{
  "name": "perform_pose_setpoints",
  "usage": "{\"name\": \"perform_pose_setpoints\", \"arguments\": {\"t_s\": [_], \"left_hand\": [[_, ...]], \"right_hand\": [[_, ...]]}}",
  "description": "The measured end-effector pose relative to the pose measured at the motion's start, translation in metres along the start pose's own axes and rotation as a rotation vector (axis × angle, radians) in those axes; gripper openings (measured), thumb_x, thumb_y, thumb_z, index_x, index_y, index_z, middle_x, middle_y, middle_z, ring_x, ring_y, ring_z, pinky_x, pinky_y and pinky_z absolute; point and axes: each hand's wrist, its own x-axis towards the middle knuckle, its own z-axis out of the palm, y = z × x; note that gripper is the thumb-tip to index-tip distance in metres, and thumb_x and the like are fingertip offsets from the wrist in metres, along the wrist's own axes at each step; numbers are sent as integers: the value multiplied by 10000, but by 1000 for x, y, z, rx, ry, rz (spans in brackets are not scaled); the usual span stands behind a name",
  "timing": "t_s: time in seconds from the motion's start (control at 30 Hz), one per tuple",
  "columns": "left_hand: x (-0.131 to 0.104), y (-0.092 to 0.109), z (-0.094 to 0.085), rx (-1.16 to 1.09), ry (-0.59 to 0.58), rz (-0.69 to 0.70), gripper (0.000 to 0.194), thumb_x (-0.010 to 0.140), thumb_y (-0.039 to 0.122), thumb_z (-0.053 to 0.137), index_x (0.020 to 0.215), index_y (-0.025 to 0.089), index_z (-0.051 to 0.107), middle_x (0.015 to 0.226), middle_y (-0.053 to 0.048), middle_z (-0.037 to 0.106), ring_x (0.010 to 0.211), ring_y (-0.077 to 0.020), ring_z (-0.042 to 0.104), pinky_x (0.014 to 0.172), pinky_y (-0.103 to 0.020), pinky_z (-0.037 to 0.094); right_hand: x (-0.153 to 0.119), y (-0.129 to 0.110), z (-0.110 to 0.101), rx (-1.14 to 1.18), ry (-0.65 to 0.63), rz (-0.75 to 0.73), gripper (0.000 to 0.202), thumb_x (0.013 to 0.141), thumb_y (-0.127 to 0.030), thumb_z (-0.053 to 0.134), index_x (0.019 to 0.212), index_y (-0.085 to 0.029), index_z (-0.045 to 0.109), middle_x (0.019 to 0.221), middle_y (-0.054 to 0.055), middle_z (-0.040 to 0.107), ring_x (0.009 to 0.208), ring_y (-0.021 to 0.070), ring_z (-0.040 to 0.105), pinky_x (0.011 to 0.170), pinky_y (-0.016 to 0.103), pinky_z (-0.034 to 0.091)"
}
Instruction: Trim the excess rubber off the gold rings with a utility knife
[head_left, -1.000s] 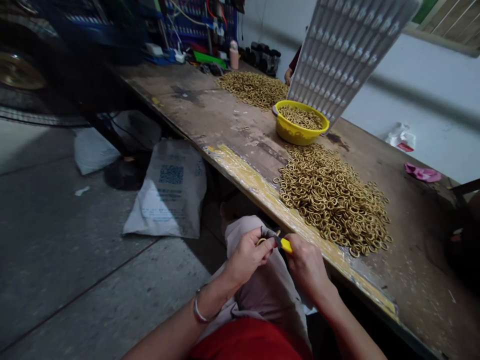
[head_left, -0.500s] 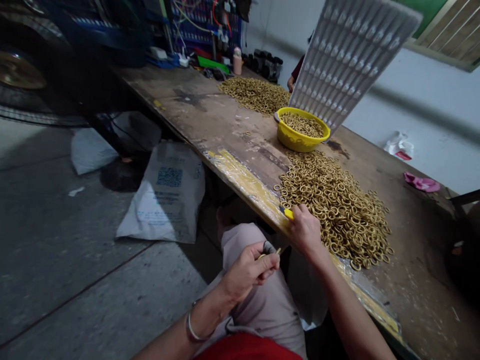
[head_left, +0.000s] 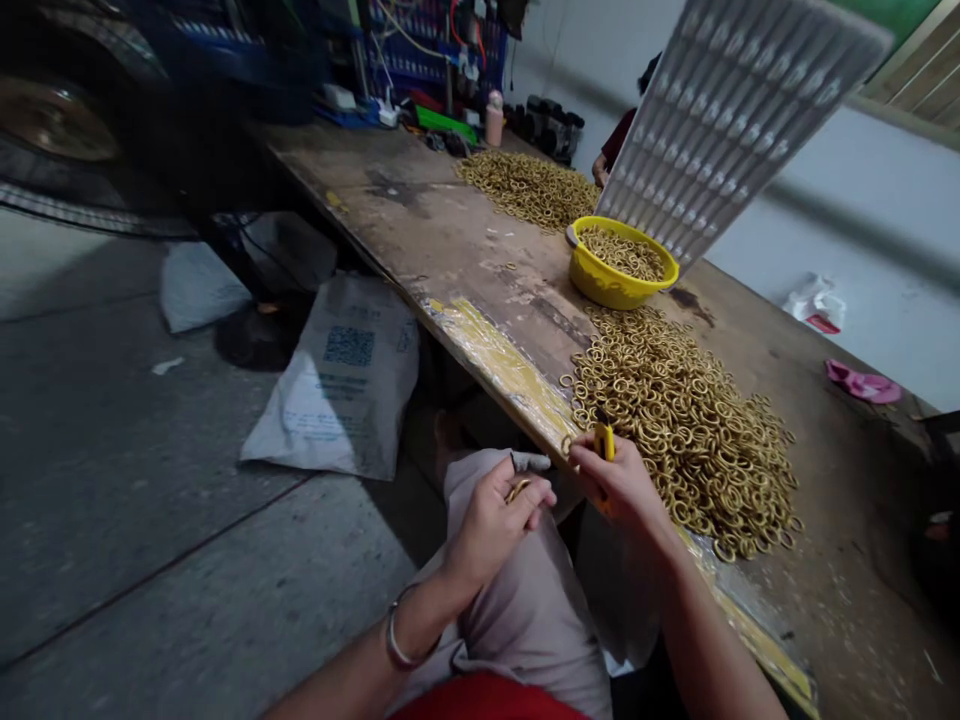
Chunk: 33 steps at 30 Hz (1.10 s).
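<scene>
My left hand [head_left: 499,515] is closed over my lap, with a brass-coloured ring [head_left: 517,490] in its fingers. A grey cover [head_left: 531,461] wraps one of its fingertips. At the table edge, my right hand [head_left: 619,480] grips a yellow utility knife [head_left: 604,442], the dark blade end pointing up. Another ring [head_left: 568,445] shows at its fingertips, seemingly pinched there. Just beyond this hand a large pile of brass-coloured rings [head_left: 690,420] lies on the wooden table [head_left: 450,240].
Behind the pile stands a yellow basin [head_left: 619,290] of rings, by an upright ribbed panel [head_left: 720,130]. Farther back are a second ring pile [head_left: 529,190] and a partly hidden person [head_left: 616,140]. Yellow tape [head_left: 510,355] lines the table edge. A white sack [head_left: 337,390] lies on the floor.
My right hand has turned the knife from lying toward the table edge to pointing up, and a ring now shows at its fingertips. The view has shifted slightly left.
</scene>
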Motion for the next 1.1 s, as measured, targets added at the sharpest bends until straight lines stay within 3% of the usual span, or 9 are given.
{"name": "perform_pose_setpoints", "arguments": {"t_s": [0.07,0.13,0.33,0.47,0.53,0.63,0.77,0.97,1.1], "left_hand": [[0,-2,3,111,27,132,245,823,362,691,923,142,650,754,-32,691,500,-74,497,471,-194,389],[-2,-4,5,196,40,181,198,807,318,696,895,142,674,719,-21,676,509,-87,506,494,-211,412],[-9,-8,4,217,87,138,194,767,328,728,742,160,634,544,45,527,486,-85,456,465,-198,353],[-14,-5,4,67,49,-8,303,742,423,752,745,157,607,528,52,501,454,-68,400,399,-171,264],[-17,-1,4,9,30,-44,341,714,442,778,764,152,605,543,48,512,462,-64,402,390,-158,248],[-23,3,6,-17,-1,-53,376,706,463,793,771,151,594,548,48,514,459,-57,396,390,-151,258],[-29,3,6,7,-22,-54,394,714,481,786,780,152,581,567,40,527,464,-58,400,392,-155,268],[-26,-3,2,152,-90,19,332,812,454,687,752,171,523,571,54,475,482,-64,365,428,-179,274],[-34,9,0,331,-81,96,269,845,380,610,700,182,500,544,64,429,488,-76,338,462,-209,288]], "right_hand": [[-16,0,9,431,-123,112,340,760,-499,707,722,-181,594,514,-67,468,407,66,328,410,213,272],[-29,0,18,646,-158,197,390,692,-512,780,700,-188,564,515,-75,471,387,48,304,381,201,252],[-45,-1,28,691,-121,202,414,679,-512,809,708,-194,545,503,-92,426,381,43,293,369,189,234],[-55,-4,22,329,-57,32,364,852,-533,619,732,-191,579,529,-66,422,437,82,338,428,221,264],[-63,-4,19,-28,66,-160,262,908,-396,551,761,-188,613,601,-19,518,545,123,462,529,242,341],[-75,1,18,-556,176,-352,138,859,-159,539,888,-189,671,804,46,668,721,167,585,655,260,375],[-84,4,20,-901,144,-311,171,887,-105,546,942,-204,674,889,48,709,742,167,627,642,259,350],[-77,-8,23,-1087,76,-178,157,969,-144,522,993,-191,670,950,65,726,751,178,667,607,277,326],[-66,-12,12,-1181,101,-52,180,975,-117,495,1003,-179,662,970,87,733,765,184,684,586,277,313]]}}
